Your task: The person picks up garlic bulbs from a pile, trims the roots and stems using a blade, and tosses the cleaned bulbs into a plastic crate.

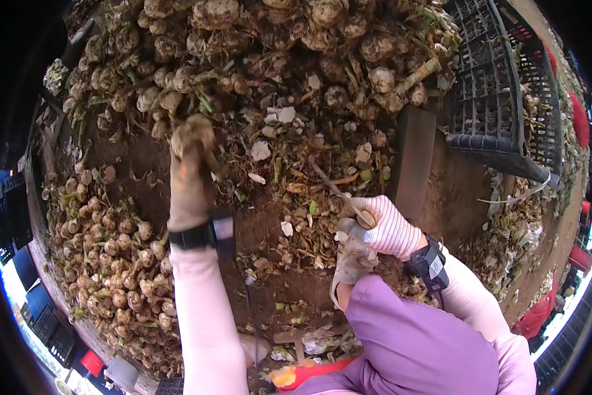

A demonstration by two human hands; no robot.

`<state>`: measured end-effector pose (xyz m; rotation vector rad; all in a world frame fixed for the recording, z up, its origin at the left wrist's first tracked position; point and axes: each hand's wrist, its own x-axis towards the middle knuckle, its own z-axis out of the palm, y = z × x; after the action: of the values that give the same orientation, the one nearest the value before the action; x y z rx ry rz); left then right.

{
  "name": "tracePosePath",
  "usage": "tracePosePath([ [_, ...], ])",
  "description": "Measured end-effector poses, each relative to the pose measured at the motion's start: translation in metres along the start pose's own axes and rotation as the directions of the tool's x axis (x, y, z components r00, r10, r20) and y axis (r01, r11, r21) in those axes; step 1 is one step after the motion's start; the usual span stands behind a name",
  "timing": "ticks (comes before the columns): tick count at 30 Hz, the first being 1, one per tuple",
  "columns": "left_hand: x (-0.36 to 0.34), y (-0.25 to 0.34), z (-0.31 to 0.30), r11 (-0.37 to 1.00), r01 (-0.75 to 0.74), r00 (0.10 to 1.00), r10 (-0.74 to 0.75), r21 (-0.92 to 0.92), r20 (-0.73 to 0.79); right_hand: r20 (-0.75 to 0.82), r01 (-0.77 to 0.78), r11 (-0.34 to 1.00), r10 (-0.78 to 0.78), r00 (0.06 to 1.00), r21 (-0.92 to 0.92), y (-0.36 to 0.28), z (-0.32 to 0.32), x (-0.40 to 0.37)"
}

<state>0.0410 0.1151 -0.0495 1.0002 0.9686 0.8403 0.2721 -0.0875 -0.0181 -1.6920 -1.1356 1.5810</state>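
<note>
Right hand (391, 227) closed round a thin tool (332, 181), tip pointing far-left over scattered trimmings (302, 234). Left hand (192, 161) blurred, grip cannot be told, beside far heap of soiled bulbs (171, 82). Smaller bulb pile (115, 263) near left.

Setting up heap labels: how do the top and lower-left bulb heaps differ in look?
Stems: the top heap has long, tangled stems; most in the lower-left heap look short.
Bulb size: the top heap's look mostly larger, the lower-left heap's smaller, though lens distortion may exaggerate this.
Color: the top heap is darker and dirtier, the lower-left heap a lighter tan.
Shared: both are loose piles of roundish, soiled bulbs.
</note>
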Motion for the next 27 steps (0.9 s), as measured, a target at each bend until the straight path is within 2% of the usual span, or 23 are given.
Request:
tracePosePath([
  [1,-0.023,0.002,-0.001,0.995,-0.068,0.989,0.058,0.075,0.134,-0.004,0.112,0.989,-0.113,0.994,-0.094,0.002,0.001,0.003],
  [3,-0.066,0.005,0.003,0.977,0.162,0.964,-0.127,-0.138,0.233,0.046,0.167,0.951,-0.161,0.986,-0.259,-0.009,0.002,0.007],
  [4,-0.074,0.019,0.031,0.955,0.024,0.997,-0.045,0.296,0.064,0.076,0.261,0.914,-0.249,0.965,-0.311,-0.015,0.002,0.009],
  [5,-0.096,0.019,0.027,0.998,0.069,0.981,-0.065,-0.015,0.182,0.103,0.286,0.897,-0.267,0.958,-0.337,-0.022,0.005,0.01],
  [7,-0.119,0.017,0.027,0.953,0.061,0.974,-0.121,0.297,0.191,0.178,0.358,0.845,-0.311,0.933,-0.398,-0.044,0.008,0.009],
  [8,-0.125,0.02,0.029,0.841,0.026,0.947,-0.194,0.54,0.256,0.18,0.353,0.847,-0.305,0.935,-0.397,-0.048,0.009,0.01],
  [9,-0.134,0.018,0.025,0.819,-0.088,0.942,-0.117,0.567,0.315,0.232,0.409,0.809,-0.34,0.911,-0.422,-0.052,0.011,0.01],
  [10,-0.14,0.024,0.037,0.94,0.076,0.97,-0.146,0.332,0.192,0.283,0.465,0.767,-0.372,0.884,-0.443,-0.054,0.013,0.011],
  [11,-0.144,0.033,0.052,0.978,0.204,0.975,-0.207,0.054,0.079,0.283,0.462,0.769,-0.369,0.885,-0.443,-0.055,0.014,0.011],
  [12,-0.145,0.037,0.056,0.977,0.208,0.974,-0.212,0.052,0.081,0.309,0.464,0.762,-0.355,0.882,-0.451,-0.057,0.015,0.01],
  [14,-0.146,0.041,0.061,0.958,0.152,0.963,-0.199,0.245,0.179,0.349,0.472,0.758,-0.338,0.874,-0.45,-0.055,0.018,0.01],
  [15,-0.146,0.04,0.063,0.958,0.154,0.963,-0.2,0.244,0.181,0.348,0.47,0.759,-0.336,0.875,-0.451,-0.052,0.018,0.01],
  [18,-0.148,0.037,0.066,0.897,0.441,0.889,-0.434,-0.015,0.145,0.371,0.474,0.755,-0.323,0.871,-0.454,-0.043,0.018,0.01],
  [19,-0.149,0.036,0.066,0.895,0.445,0.887,-0.437,-0.02,0.147,0.372,0.469,0.756,-0.317,0.872,-0.456,-0.04,0.018,0.01],
  [21,-0.151,0.038,0.066,0.901,0.255,0.892,-0.36,0.352,0.275,0.36,0.478,0.758,-0.337,0.87,-0.445,-0.034,0.017,0.011],
  [23,-0.153,0.043,0.069,0.926,0.237,0.914,-0.315,0.294,0.255,0.355,0.515,0.73,-0.382,0.853,-0.451,-0.023,0.018,0.013],
  [25,-0.148,0.045,0.064,0.849,0.098,0.854,-0.34,0.519,0.394,0.385,0.51,0.705,-0.349,0.854,-0.493,-0.02,0.018,0.015],
  [26,-0.149,0.048,0.071,0.788,0.605,0.748,-0.613,0.118,0.254,0.395,0.502,0.688,-0.326,0.859,-0.524,-0.02,0.016,0.015],
  [27,-0.15,0.05,0.071,0.788,0.605,0.749,-0.612,0.116,0.253,0.397,0.502,0.687,-0.325,0.859,-0.525,-0.018,0.016,0.017],
])
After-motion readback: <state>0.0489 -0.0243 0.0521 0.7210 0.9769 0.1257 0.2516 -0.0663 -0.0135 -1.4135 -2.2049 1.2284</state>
